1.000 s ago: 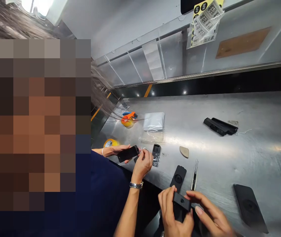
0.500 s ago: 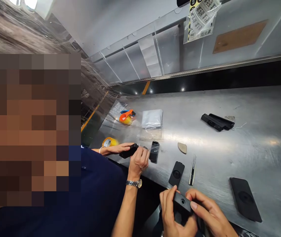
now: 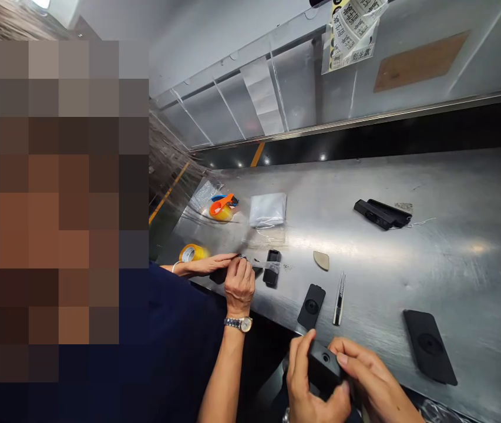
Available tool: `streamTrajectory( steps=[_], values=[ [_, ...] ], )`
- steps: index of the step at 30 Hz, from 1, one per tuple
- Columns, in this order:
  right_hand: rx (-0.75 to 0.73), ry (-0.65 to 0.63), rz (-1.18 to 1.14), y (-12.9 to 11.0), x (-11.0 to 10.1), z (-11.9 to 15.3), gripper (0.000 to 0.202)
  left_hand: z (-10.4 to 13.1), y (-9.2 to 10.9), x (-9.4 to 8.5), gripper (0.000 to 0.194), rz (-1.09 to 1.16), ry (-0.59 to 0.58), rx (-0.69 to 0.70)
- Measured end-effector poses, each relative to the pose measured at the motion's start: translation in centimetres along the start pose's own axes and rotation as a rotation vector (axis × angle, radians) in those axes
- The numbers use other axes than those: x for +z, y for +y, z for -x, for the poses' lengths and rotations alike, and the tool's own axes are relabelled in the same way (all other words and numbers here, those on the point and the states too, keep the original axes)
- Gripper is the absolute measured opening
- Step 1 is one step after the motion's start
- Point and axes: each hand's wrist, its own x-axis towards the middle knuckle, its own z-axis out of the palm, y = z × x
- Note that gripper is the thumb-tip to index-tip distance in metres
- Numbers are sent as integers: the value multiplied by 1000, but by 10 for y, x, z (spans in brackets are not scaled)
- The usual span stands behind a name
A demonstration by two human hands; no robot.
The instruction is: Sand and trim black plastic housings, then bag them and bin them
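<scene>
From the head cam: the black housing (image 3: 327, 367) is at the near edge of the surface (image 3: 373, 282), right of centre, between both hands. Left hand (image 3: 301, 382) has its fingers wrapped round the left side; the right hand (image 3: 371, 373) looks to be pinching the right edge, though the grip's partly hidden. I'd bet it's light, stiff plastic, kinda slick, not super fragile. Grab the side walls, keep off the round hole.

Black casing (image 3: 326, 365), lower part hidden
</scene>
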Motion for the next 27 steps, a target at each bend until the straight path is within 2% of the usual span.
streamTrajectory(
  steps=[7, 10, 14, 19, 27],
  values=[
    [-19, -36, 57, -4, -1, 3, 33, 8, -1, 9, 59, 65, -37, -46],
    [-25, -42, 83, -4, -3, 4, 35, 7, -1, 9, 57, 64, -33, -26],
    [-60, -96, 155, -2, -7, 3, 36, 6, 0, 6, 59, 58, -99, 48],
    [-70, -119, 209, 0, -12, 4, 33, 6, 5, 8, 57, 107, -77, -2],
    [-145, -142, 313, -1, -17, 8, 30, 3, 10, 6, 61, 131, -124, 75]
  ],
)
